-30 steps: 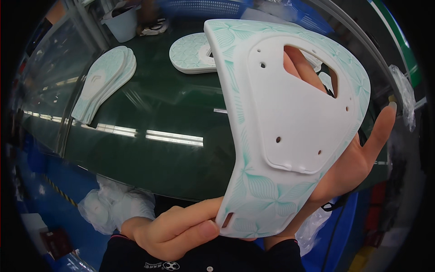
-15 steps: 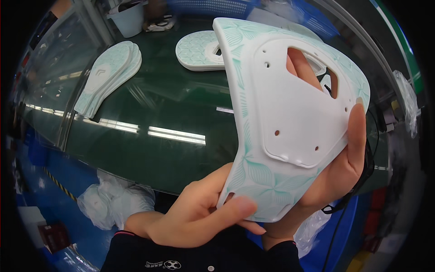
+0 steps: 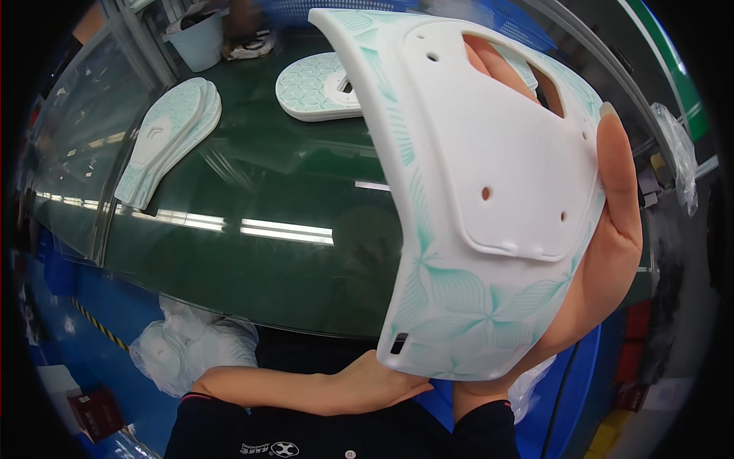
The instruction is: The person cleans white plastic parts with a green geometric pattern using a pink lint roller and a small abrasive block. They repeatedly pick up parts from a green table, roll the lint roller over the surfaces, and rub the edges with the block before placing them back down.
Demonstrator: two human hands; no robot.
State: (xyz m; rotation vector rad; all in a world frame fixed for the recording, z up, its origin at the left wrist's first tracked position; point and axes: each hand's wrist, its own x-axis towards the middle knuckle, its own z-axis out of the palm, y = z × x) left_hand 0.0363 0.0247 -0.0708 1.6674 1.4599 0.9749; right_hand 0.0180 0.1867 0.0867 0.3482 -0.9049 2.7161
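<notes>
A large curved white plastic panel with a pale green leaf pattern is held up tilted in front of me. It has a wide cutout near its top, several small round holes and a slot at its lower left corner. My right hand grips its right edge, thumb along the rim; its fingers show behind the cutout. My left hand is at the panel's lower edge, its fingers mostly hidden behind it. Whether it grips the panel I cannot tell.
On the dark green table lie a stack of patterned paddle-shaped panels and more rounded panels. A light bucket stands at the back left, near a blue basket. Plastic-wrapped pieces sit below the near edge.
The panel has come closer and tilted, its top shifting left. My left thumb has left the panel's front, and that hand has moved down behind its lower edge. My right hand still grips it.
</notes>
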